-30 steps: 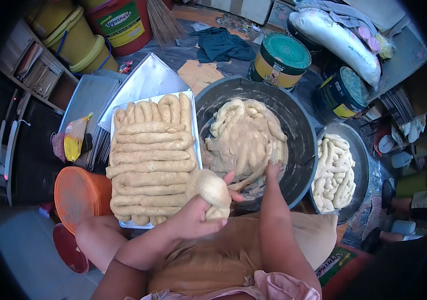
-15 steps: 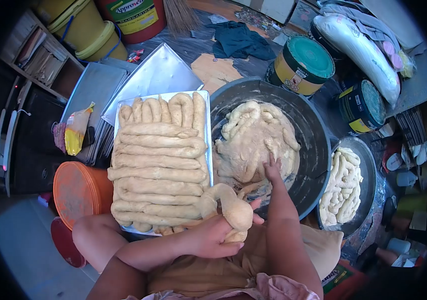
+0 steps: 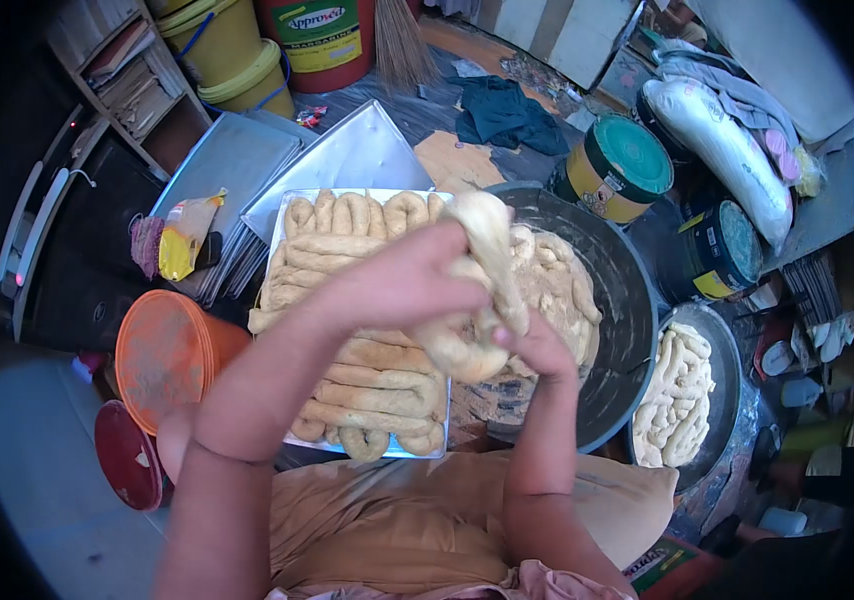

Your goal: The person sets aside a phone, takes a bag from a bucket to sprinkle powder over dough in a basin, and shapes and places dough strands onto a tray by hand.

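Observation:
A thick looped rope of dough hangs in the air over the tray's right edge and the tub. My left hand is closed around it from the left. At its lower right, my right hand grips the same rope, its thumb pointing left; some fingers are hidden behind the dough. Below lies a white-rimmed tray packed with rows of dough ropes. To the right, a big dark tub holds a floury dough mound, partly covered by my right hand.
A smaller basin with pale dough strips stands at the right. Lidded buckets are behind the tub. On the left are an orange bucket, stacked metal trays and a yellow packet.
My left hand has lifted the dough rope up and away from my lap. My right hand has left the mound in the tub and now holds the rope too. The view has shifted slightly.

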The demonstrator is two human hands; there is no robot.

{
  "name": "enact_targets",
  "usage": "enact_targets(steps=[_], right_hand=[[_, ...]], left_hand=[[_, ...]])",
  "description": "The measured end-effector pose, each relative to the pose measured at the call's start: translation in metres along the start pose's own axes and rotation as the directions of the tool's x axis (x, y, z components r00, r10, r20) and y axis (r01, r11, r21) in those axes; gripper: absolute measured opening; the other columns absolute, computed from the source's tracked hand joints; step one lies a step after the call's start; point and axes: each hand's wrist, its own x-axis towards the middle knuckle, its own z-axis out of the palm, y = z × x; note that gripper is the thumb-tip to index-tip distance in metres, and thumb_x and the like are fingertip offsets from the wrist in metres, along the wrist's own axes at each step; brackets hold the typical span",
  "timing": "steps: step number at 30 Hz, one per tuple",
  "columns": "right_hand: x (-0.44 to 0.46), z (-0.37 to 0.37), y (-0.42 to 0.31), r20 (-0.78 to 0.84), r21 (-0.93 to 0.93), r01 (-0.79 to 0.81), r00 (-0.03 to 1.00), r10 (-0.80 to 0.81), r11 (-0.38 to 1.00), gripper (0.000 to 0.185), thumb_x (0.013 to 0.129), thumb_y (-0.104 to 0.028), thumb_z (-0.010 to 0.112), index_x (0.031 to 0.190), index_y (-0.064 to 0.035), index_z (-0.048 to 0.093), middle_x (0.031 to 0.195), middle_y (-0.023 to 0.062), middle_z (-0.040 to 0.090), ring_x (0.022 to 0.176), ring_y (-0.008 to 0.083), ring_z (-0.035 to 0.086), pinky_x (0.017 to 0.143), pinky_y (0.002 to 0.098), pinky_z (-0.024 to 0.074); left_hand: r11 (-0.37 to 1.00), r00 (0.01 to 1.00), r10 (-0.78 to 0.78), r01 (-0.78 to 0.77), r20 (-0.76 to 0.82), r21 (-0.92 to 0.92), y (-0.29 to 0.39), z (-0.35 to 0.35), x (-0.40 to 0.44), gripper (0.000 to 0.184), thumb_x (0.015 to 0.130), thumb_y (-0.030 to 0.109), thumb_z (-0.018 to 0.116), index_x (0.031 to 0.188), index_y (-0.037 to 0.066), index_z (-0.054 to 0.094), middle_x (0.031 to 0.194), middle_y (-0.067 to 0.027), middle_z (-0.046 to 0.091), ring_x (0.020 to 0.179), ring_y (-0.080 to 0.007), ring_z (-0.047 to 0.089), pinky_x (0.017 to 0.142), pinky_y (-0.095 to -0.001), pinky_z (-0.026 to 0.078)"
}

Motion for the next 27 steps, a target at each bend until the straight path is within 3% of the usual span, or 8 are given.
enact_targets(steps=[2,5,8,11,17,20,24,27], right_hand=[[0.012,-0.02,-0.015,-0.033,-0.019,0.031,0.999,-0.031,0.999,0.057,0.084,-0.043,0.068,0.119,-0.0013,0.053,0.096,0.0088,0.065,0.076,0.0136,0.061,0.07,0.0264,0.0489],[0.043,-0.035,-0.037,-0.086,0.206,0.215,0.976,-0.201,0.955,0.046,0.091,-0.045,0.059,0.109,-0.0031,0.056,0.084,0.0137,0.067,0.052,0.013,0.058,0.053,0.0238,0.0463],[0.07,-0.058,-0.043,-0.316,0.341,0.304,0.928,-0.196,0.89,0.033,0.098,-0.035,0.049,0.105,-0.0032,0.057,0.088,0.0118,0.067,0.058,0.0131,0.057,0.056,0.0258,0.0459],[0.076,-0.074,-0.032,-0.478,0.293,0.302,0.868,-0.134,0.907,0.031,0.097,-0.034,0.052,0.103,-0.0029,0.057,0.081,0.0086,0.064,0.058,0.0128,0.055,0.056,0.0259,0.046],[0.041,-0.108,-0.002,-0.742,0.295,0.516,0.654,-0.147,0.804,0.03,0.098,-0.035,0.052,0.099,-0.0053,0.058,0.077,0.0042,0.06,0.06,0.0122,0.053,0.056,0.0267,0.0427],[0.028,-0.114,-0.008,-0.825,0.238,0.666,0.523,-0.215,0.707,0.029,0.099,-0.037,0.048,0.095,-0.0087,0.055,0.08,0.0016,0.057,0.065,0.0109,0.049,0.061,0.0272,0.0406],[0.031,-0.117,-0.021,-0.895,0.081,0.695,0.366,-0.255,0.714,0.026,0.098,-0.036,0.051,0.094,-0.0097,0.054,0.078,0.0002,0.054,0.065,0.01,0.046,0.06,0.0247,0.0399],[0.043,-0.092,-0.038,-0.877,-0.065,0.577,0.357,-0.323,0.814,0.024,0.097,-0.03,0.054,0.101,-0.0072,0.056,0.078,0.0013,0.055,0.058,0.009,0.047,0.054,0.0213,0.0391]], left_hand=[[0.994,0.984,-0.104,0.105,0.141,0.003,0.016,-0.044,-0.007,0.055,0.079,0.007,0.057,0.133,-0.003,0.048,0.121,-0.0116,0.06,0.1,-0.0109,0.058,0.088,-0.0307,0.049],[0.986,0.996,-0.049,0.036,-0.076,-0.16,0.017,-0.095,-0.024,0.043,0.081,0.011,0.056,0.122,-0.003,0.057,0.104,-0.0105,0.063,0.087,-0.0165,0.061,0.078,-0.0287,0.052],[0.842,0.866,0.061,-0.311,-0.496,-0.44,-0.031,-0.157,-0.036,0.042,0.09,0.011,0.053,0.13,-0.003,0.048,0.105,-0.0114,0.061,0.082,-0.0204,0.061,0.078,-0.0314,0.053],[0.844,0.612,-0.163,-0.32,-0.774,-0.43,-0.127,-0.194,-0.049,0.036,0.097,0.012,0.049,0.13,0.0,0.046,0.111,-0.0125,0.056,0.094,-0.0226,0.06,0.085,-0.0347,0.051],[0.829,0.478,-0.367,-0.219,-0.798,-0.514,-0.267,-0.179,-0.098,0.031,0.095,0.004,0.051,0.125,0.0,0.049,0.113,-0.0124,0.056,0.1,-0.0217,0.059,0.089,-0.0358,0.049],[0.861,0.498,-0.308,-0.216,-0.811,-0.46,-0.272,-0.17,-0.1,0.03,0.094,0.009,0.056,0.123,0.0,0.054,0.112,-0.0105,0.058,0.103,-0.0202,0.057,0.093,-0.0334,0.045],[0.99,0.558,-0.098,0.141,-0.824,-0.022,-0.266,-0.17,-0.082,0.026,0.089,0.013,0.061,0.113,0.003,0.064,0.11,-0.0097,0.065,0.104,-0.0217,0.06,0.092,-0.0331,0.044],[0.777,0.622,0.074,0.454,-0.779,0.436,-0.258,-0.172,-0.077,0.027,0.088,0.014,0.061,0.114,0.006,0.065,0.119,-0.0108,0.062,0.114,-0.0285,0.056,0.097,-0.0359,0.042]])
